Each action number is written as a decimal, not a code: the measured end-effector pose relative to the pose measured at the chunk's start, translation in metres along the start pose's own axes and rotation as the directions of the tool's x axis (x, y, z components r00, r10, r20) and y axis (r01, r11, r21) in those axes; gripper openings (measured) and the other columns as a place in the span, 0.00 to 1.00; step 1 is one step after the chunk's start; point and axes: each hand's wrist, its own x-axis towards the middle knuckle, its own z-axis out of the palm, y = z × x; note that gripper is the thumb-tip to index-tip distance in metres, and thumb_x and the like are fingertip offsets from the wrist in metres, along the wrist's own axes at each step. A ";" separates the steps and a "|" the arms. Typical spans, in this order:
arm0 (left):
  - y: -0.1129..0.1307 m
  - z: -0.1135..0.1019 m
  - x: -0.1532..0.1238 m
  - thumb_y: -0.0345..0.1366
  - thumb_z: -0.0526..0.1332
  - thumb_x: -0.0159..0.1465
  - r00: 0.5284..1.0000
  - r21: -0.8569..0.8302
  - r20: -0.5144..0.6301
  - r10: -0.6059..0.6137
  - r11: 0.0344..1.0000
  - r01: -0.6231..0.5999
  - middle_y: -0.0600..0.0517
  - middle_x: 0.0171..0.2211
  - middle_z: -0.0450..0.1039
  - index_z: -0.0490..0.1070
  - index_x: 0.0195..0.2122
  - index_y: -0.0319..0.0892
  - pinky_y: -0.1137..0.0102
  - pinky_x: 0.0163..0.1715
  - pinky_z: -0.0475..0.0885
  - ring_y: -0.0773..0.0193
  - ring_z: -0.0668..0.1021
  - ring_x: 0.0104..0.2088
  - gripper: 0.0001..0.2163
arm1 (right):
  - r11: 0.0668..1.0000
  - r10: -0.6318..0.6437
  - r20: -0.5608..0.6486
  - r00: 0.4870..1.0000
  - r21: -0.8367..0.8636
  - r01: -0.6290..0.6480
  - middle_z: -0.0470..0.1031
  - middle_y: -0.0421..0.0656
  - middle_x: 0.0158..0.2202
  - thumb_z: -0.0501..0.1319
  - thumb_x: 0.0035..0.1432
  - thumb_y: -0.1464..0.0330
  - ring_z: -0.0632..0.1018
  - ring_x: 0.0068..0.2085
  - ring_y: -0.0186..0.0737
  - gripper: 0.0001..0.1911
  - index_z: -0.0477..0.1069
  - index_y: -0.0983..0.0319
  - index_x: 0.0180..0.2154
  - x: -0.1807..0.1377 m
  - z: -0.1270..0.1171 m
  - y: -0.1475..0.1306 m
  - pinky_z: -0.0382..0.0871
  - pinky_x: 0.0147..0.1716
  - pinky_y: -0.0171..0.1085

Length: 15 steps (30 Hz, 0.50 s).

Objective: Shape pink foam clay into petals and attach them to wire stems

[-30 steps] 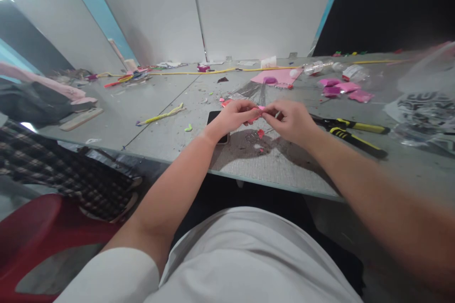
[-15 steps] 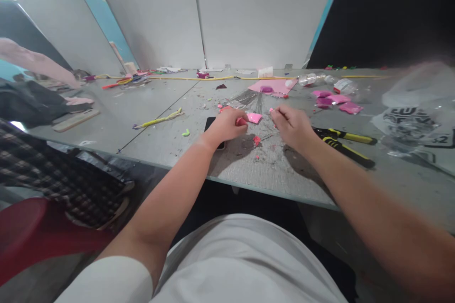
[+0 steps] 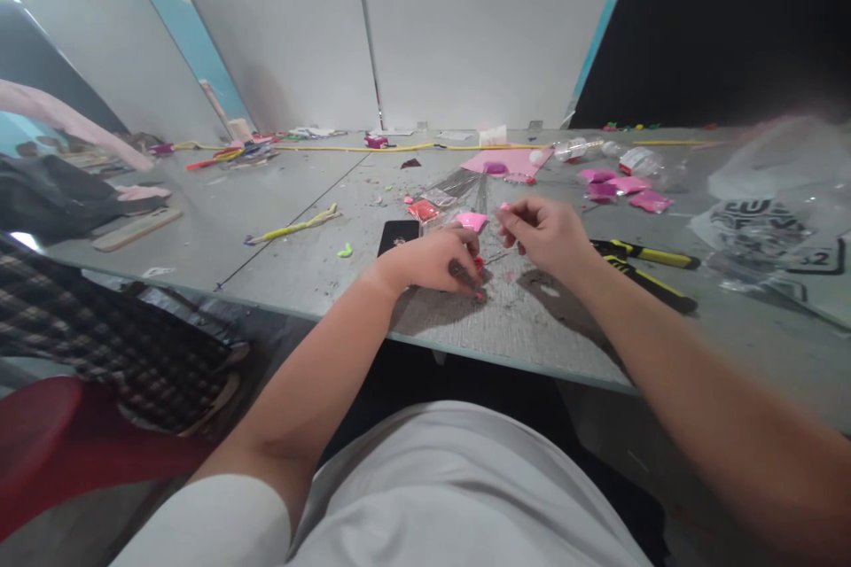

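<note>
My left hand [image 3: 444, 260] reaches low over the table, palm down, its curved fingers apart around a small red lump [image 3: 479, 263]. A tiny pink-red crumb [image 3: 480, 294] lies at its fingertips. My right hand [image 3: 546, 235] is raised a little to the right, thumb and forefinger pinched on a small pink lump [image 3: 504, 207] that looks like modelling clay. Between and behind the hands lie a bright pink packet [image 3: 472, 221] and a red packet [image 3: 423, 210] in clear wrapping. A black phone [image 3: 397, 236] lies beside my left wrist, partly covered by it.
Yellow-black handled pliers [image 3: 648, 270] lie by my right forearm, near a clear plastic bag [image 3: 764, 221]. Several pink packets [image 3: 628, 185] and clear bottles [image 3: 642, 161] stand farther back. Left are a yellow twisted strand [image 3: 292, 227], a green bit [image 3: 344, 251] and another person's checked trousers [image 3: 99, 332].
My left hand has moved right and down, and its fingers have spread from a closed grip, uncovering the red packet and phone. My right hand keeps its pinch, almost in place.
</note>
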 end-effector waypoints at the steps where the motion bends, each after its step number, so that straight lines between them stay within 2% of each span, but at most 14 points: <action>1: 0.000 0.001 0.000 0.42 0.72 0.62 1.000 0.023 0.004 -0.008 1.000 0.008 0.47 0.45 0.71 0.87 0.42 0.52 0.61 0.52 0.68 0.57 0.75 0.46 0.08 | 1.000 -0.006 -0.007 1.000 -0.001 0.006 0.78 0.42 0.24 0.68 0.61 0.49 0.72 0.20 0.34 0.21 0.75 0.60 0.31 0.000 0.000 0.000 0.64 0.19 0.36; 4: 0.003 0.003 0.001 0.44 0.72 0.62 0.999 0.108 -0.003 -0.047 0.993 0.047 0.47 0.49 0.70 0.87 0.42 0.56 0.55 0.59 0.61 0.52 0.71 0.53 0.08 | 1.000 -0.016 -0.015 1.000 0.016 0.017 0.79 0.42 0.26 0.67 0.63 0.51 0.72 0.20 0.33 0.19 0.77 0.60 0.33 0.002 0.000 0.003 0.67 0.19 0.36; 8: 0.009 0.006 0.002 0.44 0.73 0.61 0.996 0.152 0.001 -0.085 0.985 0.084 0.48 0.51 0.70 0.87 0.40 0.57 0.52 0.60 0.56 0.48 0.66 0.57 0.06 | 0.995 -0.006 -0.036 0.999 0.103 0.010 0.82 0.45 0.31 0.71 0.59 0.53 0.78 0.25 0.38 0.16 0.78 0.59 0.38 0.004 0.003 0.006 0.69 0.19 0.35; 11: 0.011 0.007 0.002 0.44 0.72 0.62 0.997 0.153 0.009 -0.073 0.986 0.070 0.48 0.52 0.71 0.87 0.38 0.56 0.53 0.59 0.55 0.48 0.65 0.57 0.04 | 0.988 -0.017 -0.039 0.999 0.156 0.023 0.81 0.44 0.29 0.74 0.54 0.53 0.79 0.26 0.39 0.18 0.77 0.59 0.35 0.002 0.004 0.004 0.68 0.19 0.35; 15: 0.011 0.009 0.004 0.44 0.71 0.63 0.998 0.135 0.022 -0.055 0.990 0.052 0.48 0.50 0.73 0.87 0.37 0.55 0.55 0.57 0.56 0.50 0.66 0.56 0.05 | 0.991 -0.021 -0.023 1.000 0.134 0.024 0.78 0.42 0.24 0.75 0.52 0.49 0.74 0.21 0.35 0.22 0.75 0.60 0.30 -0.001 0.002 -0.004 0.66 0.18 0.35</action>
